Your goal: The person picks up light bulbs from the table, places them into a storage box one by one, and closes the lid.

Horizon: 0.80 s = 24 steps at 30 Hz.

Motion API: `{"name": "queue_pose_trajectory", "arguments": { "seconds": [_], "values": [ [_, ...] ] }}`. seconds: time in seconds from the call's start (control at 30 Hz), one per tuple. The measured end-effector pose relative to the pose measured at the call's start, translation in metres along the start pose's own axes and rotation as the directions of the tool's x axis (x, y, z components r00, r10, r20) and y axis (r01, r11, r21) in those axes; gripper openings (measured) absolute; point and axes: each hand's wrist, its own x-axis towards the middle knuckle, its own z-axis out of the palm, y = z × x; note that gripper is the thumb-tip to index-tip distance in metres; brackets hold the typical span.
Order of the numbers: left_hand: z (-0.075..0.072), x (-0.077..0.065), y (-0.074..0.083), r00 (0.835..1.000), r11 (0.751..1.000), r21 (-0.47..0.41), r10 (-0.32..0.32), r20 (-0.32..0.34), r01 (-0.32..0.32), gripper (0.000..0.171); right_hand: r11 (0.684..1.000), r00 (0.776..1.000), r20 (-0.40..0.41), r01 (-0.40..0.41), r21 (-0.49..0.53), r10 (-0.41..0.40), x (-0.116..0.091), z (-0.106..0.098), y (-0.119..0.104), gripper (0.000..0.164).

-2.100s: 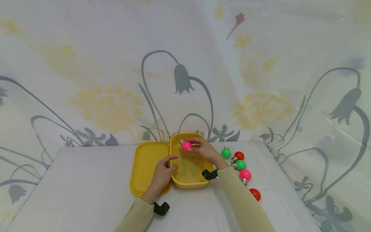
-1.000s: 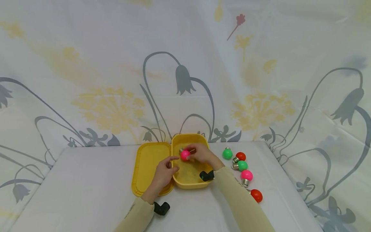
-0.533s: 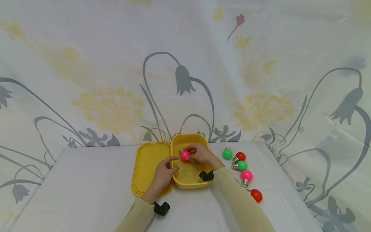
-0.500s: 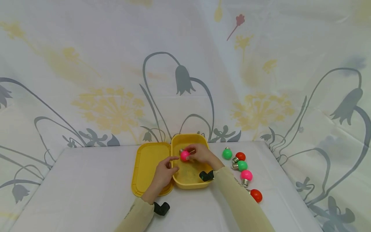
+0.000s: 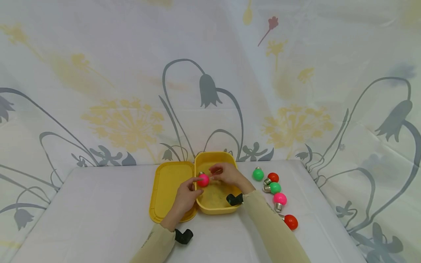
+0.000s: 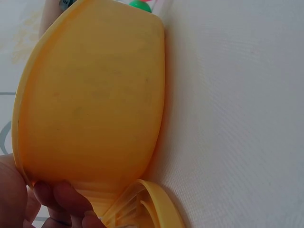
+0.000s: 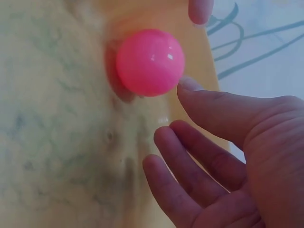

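Note:
A pink light bulb (image 5: 204, 180) with a metal screw base lies in the yellow plastic container (image 5: 215, 210), near its left wall. My left hand (image 5: 184, 197) is at that wall and grips it: in the left wrist view, curled fingers (image 6: 71, 198) press against the yellow side. Its index finger partly overlaps the pink bulb in the head view. My right hand (image 5: 228, 174) hovers inside the container just right of the bulb, fingers loose and holding nothing. In the right wrist view its thumb (image 7: 209, 102) is close beside the bulb; whether they touch, I cannot tell.
The yellow lid (image 5: 171, 186) lies flat left of the container. Right of it lie green bulbs (image 5: 258, 174), red bulbs (image 5: 291, 222) and another pink bulb (image 5: 280, 199), loose on the white tabletop (image 5: 98, 219). A flower-printed cloth (image 5: 125, 73) hangs behind.
My right hand has lowered the pink bulb into the container and let go of it. The bulb now lies further left, by the wall. My left hand has stayed in place.

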Motion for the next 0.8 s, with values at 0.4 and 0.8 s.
{"name": "queue_pose_trajectory", "arguments": {
  "seconds": [0.4, 0.8],
  "values": [
    [0.005, 0.001, 0.000, 1.000, 1.000, -0.009, -0.016, 0.000, 0.016, 0.037, 0.978, 0.998, -0.052, -0.012, 0.206, 0.024, -0.005, -0.009, -0.001, 0.035],
    [0.003, 0.001, 0.001, 1.000, 0.999, -0.010, -0.031, -0.003, 0.031, 0.039, 0.954, 0.996, -0.088, 0.035, 0.298, -0.010, -0.013, -0.027, -0.017, 0.033]
  ]
}}
